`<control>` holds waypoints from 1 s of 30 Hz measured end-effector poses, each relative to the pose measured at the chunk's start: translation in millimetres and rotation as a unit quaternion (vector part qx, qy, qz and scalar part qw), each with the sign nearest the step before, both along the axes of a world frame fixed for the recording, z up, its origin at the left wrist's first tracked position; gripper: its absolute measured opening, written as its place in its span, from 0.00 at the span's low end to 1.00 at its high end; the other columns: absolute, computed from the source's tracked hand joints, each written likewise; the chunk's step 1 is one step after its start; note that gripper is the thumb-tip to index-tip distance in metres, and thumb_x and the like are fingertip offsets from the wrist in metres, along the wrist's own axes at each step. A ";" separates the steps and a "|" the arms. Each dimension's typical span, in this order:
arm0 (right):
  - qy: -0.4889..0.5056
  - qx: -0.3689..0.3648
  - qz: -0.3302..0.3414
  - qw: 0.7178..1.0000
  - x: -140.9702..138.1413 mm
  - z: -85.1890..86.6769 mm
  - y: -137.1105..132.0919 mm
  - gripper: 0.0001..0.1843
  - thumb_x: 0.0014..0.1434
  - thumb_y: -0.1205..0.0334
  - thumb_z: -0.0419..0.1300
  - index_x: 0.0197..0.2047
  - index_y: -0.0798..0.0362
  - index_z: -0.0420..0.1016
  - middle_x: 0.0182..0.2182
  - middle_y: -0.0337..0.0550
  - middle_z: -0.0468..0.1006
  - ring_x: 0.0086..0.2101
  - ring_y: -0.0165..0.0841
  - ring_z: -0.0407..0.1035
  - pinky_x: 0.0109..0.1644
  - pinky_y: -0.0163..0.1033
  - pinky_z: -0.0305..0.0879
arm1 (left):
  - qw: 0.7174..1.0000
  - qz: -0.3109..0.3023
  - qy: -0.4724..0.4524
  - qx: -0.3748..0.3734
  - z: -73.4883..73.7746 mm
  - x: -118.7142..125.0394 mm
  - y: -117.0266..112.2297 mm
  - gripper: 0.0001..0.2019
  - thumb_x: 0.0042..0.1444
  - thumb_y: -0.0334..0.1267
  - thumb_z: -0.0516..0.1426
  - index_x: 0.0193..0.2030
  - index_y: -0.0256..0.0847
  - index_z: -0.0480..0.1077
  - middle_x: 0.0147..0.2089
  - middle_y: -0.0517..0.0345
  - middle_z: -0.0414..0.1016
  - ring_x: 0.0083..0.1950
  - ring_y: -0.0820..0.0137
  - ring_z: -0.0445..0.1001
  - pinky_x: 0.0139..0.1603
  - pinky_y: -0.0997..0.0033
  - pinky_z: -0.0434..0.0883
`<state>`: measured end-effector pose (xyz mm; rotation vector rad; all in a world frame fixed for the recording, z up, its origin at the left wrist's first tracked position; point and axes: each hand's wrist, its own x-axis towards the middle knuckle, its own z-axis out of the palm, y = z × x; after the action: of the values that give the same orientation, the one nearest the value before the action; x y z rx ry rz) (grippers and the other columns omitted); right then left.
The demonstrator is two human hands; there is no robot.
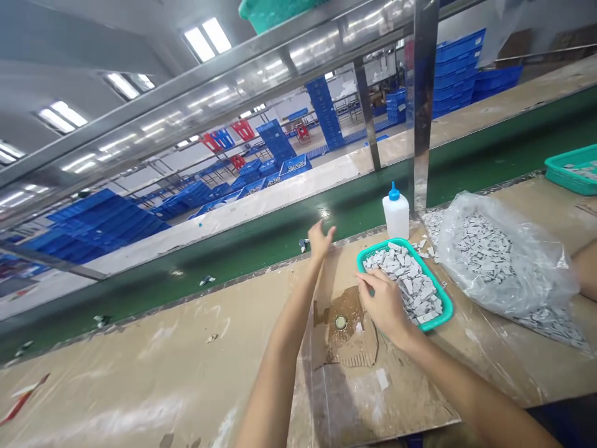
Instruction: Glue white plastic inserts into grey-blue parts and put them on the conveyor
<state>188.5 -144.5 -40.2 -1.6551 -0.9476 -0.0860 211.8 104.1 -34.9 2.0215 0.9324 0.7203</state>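
Note:
My left hand reaches out to the far edge of the workbench by the green conveyor belt, fingers spread and holding nothing. My right hand rests at the near left rim of a small teal tray filled with several small grey parts; its fingers are curled against the pile, and whether they pinch a part is hidden. A small round metal piece sits in a torn patch of the brown bench surface, just left of my right hand.
A white glue bottle with a blue tip stands behind the tray. A clear plastic bag of grey parts lies to the right, a second teal tray beyond it. A steel post rises beside the bottle. Blue crates fill the background.

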 end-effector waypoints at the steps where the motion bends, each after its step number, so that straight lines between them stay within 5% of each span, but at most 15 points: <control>1: 0.003 0.006 -0.001 1.000 -0.4 0.5 -0.1 0.15 0.65 0.68 0.53 0.46 0.52 0.82 0.32 0.44 0.77 0.33 0.34 0.73 0.38 0.37 0.67 | 0.999 -0.046 0.000 0.001 0.9 11.4 -14.7 0.31 0.57 0.44 0.63 0.65 0.36 0.61 0.69 0.41 0.60 0.69 0.55 0.60 0.69 0.53 0.60; 4: 0.015 0.034 -0.012 0.999 -1.0 2.1 -0.8 0.15 0.66 0.67 0.53 0.48 0.53 0.81 0.35 0.45 0.79 0.36 0.34 0.74 0.41 0.37 0.68 | 0.980 -0.197 -0.021 -0.007 4.5 45.6 -61.5 0.45 0.48 0.50 0.68 0.69 0.38 0.54 0.72 0.41 0.56 0.72 0.55 0.58 0.70 0.59 0.59; 7: 0.021 0.052 -0.024 0.998 -0.1 2.8 -1.2 0.15 0.66 0.67 0.53 0.47 0.53 0.81 0.35 0.45 0.79 0.36 0.34 0.74 0.42 0.37 0.69 | 0.961 -0.272 -0.055 -0.003 9.8 75.8 -94.8 0.54 0.39 0.50 0.72 0.69 0.37 0.51 0.73 0.36 0.51 0.73 0.53 0.54 0.72 0.56 0.55; 12: 0.016 0.054 -0.031 0.998 2.5 2.9 -1.5 0.15 0.66 0.66 0.52 0.47 0.53 0.81 0.35 0.45 0.78 0.36 0.34 0.74 0.42 0.38 0.69 | 0.952 -0.289 -0.087 -0.055 14.4 101.2 -105.1 0.38 0.35 0.41 0.73 0.53 0.36 0.63 0.59 0.38 0.71 0.63 0.54 0.69 0.64 0.53 0.65; 16: 0.011 0.052 -0.031 0.998 3.6 3.3 -2.7 0.15 0.66 0.66 0.52 0.47 0.54 0.81 0.34 0.45 0.78 0.35 0.34 0.74 0.41 0.38 0.68 | 0.957 -0.229 -0.173 -0.041 25.1 90.6 -97.8 0.34 0.34 0.40 0.73 0.47 0.39 0.62 0.53 0.45 0.73 0.56 0.58 0.73 0.56 0.59 0.71; 20: 0.004 0.046 -0.034 0.998 4.0 4.4 -4.8 0.15 0.66 0.65 0.52 0.46 0.54 0.81 0.33 0.45 0.78 0.34 0.34 0.73 0.40 0.38 0.68 | 0.957 -0.150 -0.247 0.033 56.7 44.2 -79.4 0.33 0.38 0.44 0.70 0.48 0.41 0.60 0.51 0.50 0.72 0.54 0.60 0.73 0.52 0.62 0.73; 24: -0.002 0.055 -0.035 0.998 4.3 5.3 -6.1 0.15 0.66 0.64 0.53 0.46 0.53 0.81 0.33 0.44 0.78 0.32 0.33 0.71 0.39 0.38 0.68 | 0.973 -0.128 -0.160 0.103 82.2 -44.4 -66.0 0.33 0.37 0.44 0.70 0.49 0.41 0.61 0.51 0.52 0.71 0.54 0.60 0.73 0.51 0.64 0.72; 30: -0.021 0.051 -0.054 0.997 4.7 5.1 -6.0 0.14 0.65 0.62 0.54 0.42 0.53 0.83 0.31 0.45 0.78 0.29 0.33 0.71 0.37 0.39 0.68 | 0.978 -0.105 0.107 0.147 64.2 -191.6 -90.1 0.32 0.39 0.40 0.68 0.52 0.40 0.62 0.52 0.49 0.70 0.52 0.58 0.72 0.51 0.58 0.72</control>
<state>193.2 -150.5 -35.1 -1.6144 -0.8711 -0.2404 20.2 14.1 29.3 2.4548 0.7483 0.5570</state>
